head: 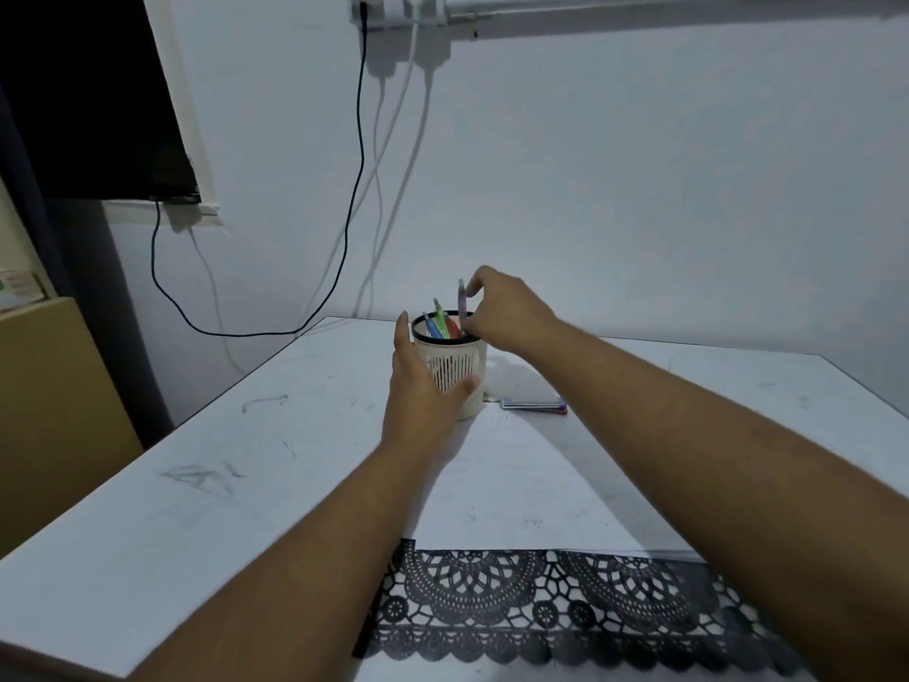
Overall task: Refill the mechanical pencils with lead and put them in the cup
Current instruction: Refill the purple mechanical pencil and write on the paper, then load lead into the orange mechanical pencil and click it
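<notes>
A white slotted cup (pixel 461 371) with a black rim stands at the far middle of the table. Blue, green and red mechanical pencils (pixel 439 323) stick up out of it. My left hand (pixel 422 386) wraps around the cup's left side, thumb across the front. My right hand (pixel 501 310) pinches the top of a purple pencil (pixel 462 300), which stands upright with its lower end inside the cup. Small flat lead cases (pixel 536 405) lie on the table just right of the cup.
A sheet of white paper (pixel 516 489) lies in front of the cup, with a black lace mat (pixel 565 612) at the near edge. Cables (pixel 361 155) hang down the wall behind the white table (pixel 172 484). A cardboard box (pixel 44 411) stands at the left.
</notes>
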The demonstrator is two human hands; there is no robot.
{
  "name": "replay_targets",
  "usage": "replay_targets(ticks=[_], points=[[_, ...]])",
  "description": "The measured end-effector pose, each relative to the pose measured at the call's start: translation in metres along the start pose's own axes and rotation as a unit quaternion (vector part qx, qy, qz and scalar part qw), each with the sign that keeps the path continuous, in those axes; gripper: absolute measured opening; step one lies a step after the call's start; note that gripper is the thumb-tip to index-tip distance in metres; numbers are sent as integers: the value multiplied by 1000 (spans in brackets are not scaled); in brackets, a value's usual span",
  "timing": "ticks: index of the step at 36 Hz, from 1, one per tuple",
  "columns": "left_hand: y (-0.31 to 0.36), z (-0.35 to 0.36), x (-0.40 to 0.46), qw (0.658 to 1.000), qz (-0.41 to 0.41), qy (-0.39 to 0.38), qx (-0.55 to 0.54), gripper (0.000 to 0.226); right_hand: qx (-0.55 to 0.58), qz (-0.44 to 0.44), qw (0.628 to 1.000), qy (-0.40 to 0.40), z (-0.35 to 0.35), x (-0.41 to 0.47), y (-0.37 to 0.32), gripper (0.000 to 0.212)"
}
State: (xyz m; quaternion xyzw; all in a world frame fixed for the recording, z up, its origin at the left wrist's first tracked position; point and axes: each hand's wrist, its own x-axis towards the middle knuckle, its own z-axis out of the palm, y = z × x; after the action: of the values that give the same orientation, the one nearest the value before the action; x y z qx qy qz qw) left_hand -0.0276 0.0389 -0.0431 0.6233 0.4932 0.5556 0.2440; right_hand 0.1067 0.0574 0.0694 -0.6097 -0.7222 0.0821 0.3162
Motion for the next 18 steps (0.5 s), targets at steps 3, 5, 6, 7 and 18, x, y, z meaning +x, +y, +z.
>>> replay_targets(ticks=[3,5,6,7,18], points=[[1,-1,0,1000,-1,2,1,119,47,12,999,-10,-3,0,-1,38],[2,-1,-1,1000,-2,2,3,119,77,17,997,1,-8,-2,0,39],[1,-1,-1,1000,-1,1,4,119,92,18,996,11,-11,-4,0,36],[0,-1,0,1000,-2,-1,4,120,107,19,994,22,-14,-6,1,34],[35,-12,-14,968,180,123,124,102,116,32,990,70,-31,-82,52,6]])
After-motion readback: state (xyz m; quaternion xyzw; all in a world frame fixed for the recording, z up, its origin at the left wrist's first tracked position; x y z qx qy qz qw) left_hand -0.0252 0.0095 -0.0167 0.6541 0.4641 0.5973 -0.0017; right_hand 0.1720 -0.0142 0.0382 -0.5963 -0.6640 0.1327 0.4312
